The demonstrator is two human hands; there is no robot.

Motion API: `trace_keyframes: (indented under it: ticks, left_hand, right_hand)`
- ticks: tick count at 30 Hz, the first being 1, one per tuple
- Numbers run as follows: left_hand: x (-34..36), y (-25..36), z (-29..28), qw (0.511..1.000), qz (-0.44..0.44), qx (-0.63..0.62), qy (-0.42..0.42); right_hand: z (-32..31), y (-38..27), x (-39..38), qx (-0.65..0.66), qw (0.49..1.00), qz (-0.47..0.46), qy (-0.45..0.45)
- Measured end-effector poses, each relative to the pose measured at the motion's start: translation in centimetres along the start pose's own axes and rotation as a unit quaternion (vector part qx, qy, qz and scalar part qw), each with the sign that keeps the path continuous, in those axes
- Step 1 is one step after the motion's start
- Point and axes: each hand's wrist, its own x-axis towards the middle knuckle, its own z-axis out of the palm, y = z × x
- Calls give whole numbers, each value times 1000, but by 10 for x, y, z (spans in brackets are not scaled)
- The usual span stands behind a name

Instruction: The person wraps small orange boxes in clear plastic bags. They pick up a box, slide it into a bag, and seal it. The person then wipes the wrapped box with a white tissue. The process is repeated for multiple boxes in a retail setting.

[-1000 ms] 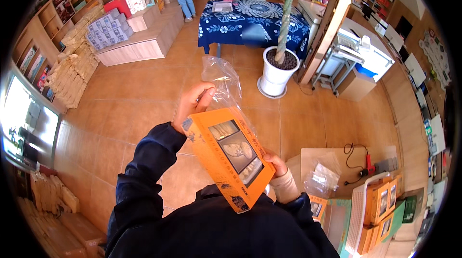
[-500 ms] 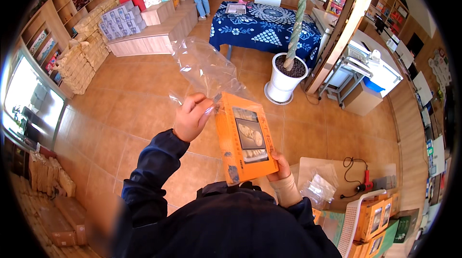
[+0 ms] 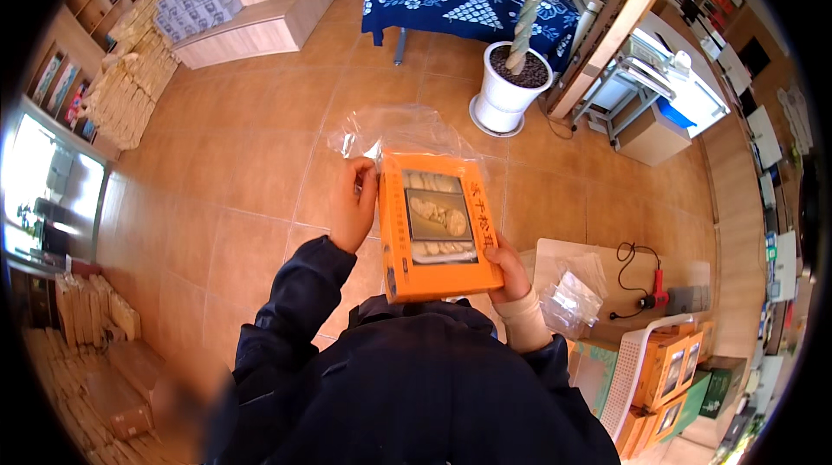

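Note:
An orange cardboard box (image 3: 394, 240) with a windowed front showing pale, sliced-looking pieces is held before my body, tilted up. My right hand (image 3: 510, 273) grips its lower right corner, thumb on the front face. At the box's upper left edge, my left hand (image 3: 353, 209) is closed with curled fingers, pinching the clear plastic bag (image 3: 407, 125). That thin bag puffs out beyond the box's far edge and lies along its top. How far it covers the box is hard to see.
At lower right are a board (image 3: 548, 259) with loose clear bags (image 3: 572, 302), a red heat gun (image 3: 656, 290) with a black cord, and a white basket (image 3: 630, 378) beside similar orange boxes (image 3: 667, 370). A potted tree (image 3: 511, 92) stands ahead; cartons (image 3: 113, 383) sit lower left.
The box has come more upright and slightly nearer my body. My left hand has moved slightly right and down, and the plastic bag, earlier stretched far out, now bunches close behind the box.

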Motion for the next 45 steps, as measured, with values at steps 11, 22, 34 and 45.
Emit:
trace_keyframes:
  ticks: [11, 22, 34, 45]
  left_hand:
    - [37, -38, -33, 994, -63, 59, 63]
    - [46, 5, -30, 990, -54, 127, -22]
    - [17, 52, -56, 965, 189, 141, -112]
    - [-17, 52, -34, 943, 274, 156, -106]
  right_hand:
    - [-15, 1, -38, 108, 990, 40, -78]
    - [26, 28, -14, 158, 969, 169, -86]
    - [9, 47, -12, 173, 972, 139, -84]
    - [20, 49, -16, 207, 978, 30, -4]
